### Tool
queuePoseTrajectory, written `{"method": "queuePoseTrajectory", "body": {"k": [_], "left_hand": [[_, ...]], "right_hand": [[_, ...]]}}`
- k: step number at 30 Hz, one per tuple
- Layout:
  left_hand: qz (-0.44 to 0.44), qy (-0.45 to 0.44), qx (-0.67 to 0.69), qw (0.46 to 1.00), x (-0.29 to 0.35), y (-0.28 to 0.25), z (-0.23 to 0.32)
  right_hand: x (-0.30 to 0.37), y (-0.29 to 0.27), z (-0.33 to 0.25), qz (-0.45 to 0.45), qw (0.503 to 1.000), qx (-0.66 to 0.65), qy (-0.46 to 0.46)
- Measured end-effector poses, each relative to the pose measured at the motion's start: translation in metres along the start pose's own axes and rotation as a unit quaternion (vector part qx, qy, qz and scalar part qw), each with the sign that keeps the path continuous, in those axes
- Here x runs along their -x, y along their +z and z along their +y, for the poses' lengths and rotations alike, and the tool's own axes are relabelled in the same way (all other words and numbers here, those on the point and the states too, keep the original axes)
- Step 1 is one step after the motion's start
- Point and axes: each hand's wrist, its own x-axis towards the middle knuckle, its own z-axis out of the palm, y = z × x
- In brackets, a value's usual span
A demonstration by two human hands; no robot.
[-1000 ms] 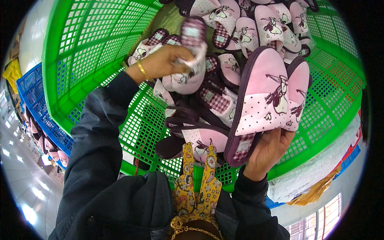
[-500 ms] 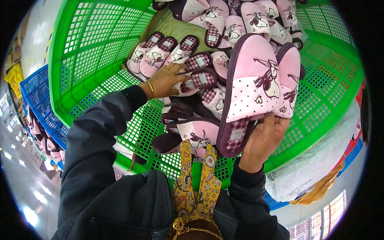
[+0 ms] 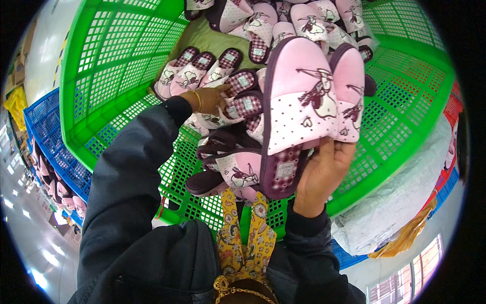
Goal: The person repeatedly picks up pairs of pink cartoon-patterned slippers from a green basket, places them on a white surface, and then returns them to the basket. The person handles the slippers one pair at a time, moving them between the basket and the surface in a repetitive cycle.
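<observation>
Green basket [image 3: 72, 88] now takes a lowered slipper [image 3: 247, 105] upper-centre, left fingers [image 3: 219, 90] seemingly half-curled there; right fingers [image 3: 344, 150] clasp two slippers [image 3: 304, 101].

In the basket [image 3: 354, 196], a heap of slippers [image 3: 310, 25] lies at the far end, a row of slippers [image 3: 188, 78] nearer and left, a pile of slippers [image 3: 238, 169] near, left of the held pair [image 3: 296, 96], with a crate [image 3: 58, 139] outside left and a plastic sheet [image 3: 400, 197] outside right.
</observation>
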Motion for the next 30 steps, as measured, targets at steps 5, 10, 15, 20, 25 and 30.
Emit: {"method": "queuePoseTrajectory", "body": {"k": [5, 10, 15, 20, 25, 30], "left_hand": [[-0.028, -0.039, -0.182, 0.982, -0.027, 0.035, -0.024], [0.243, -0.001, -0.260, 0.935, 0.018, 0.050, 0.014], [0.278, -0.199, -0.127, 0.931, 0.150, -0.043, 0.150], [0.431, -0.267, -0.079, 0.858, 0.198, -0.052, 0.266], [0.477, -0.275, -0.033, 0.834, 0.202, -0.038, 0.359], [0.489, -0.222, 0.018, 0.843, 0.176, -0.016, 0.419]], "right_hand": [[-0.002, 0.002, 0.010, -0.023, 0.996, 0.076, -0.034], [-0.012, -0.022, 0.013, -0.048, 0.987, 0.137, -0.069], [0.023, -0.029, -0.077, -0.165, 0.945, 0.232, -0.162], [0.046, -0.070, -0.162, -0.255, 0.888, 0.247, -0.291], [0.042, -0.143, -0.229, -0.251, 0.874, 0.237, -0.342], [0.051, -0.235, -0.246, -0.196, 0.884, 0.309, -0.290]]}}
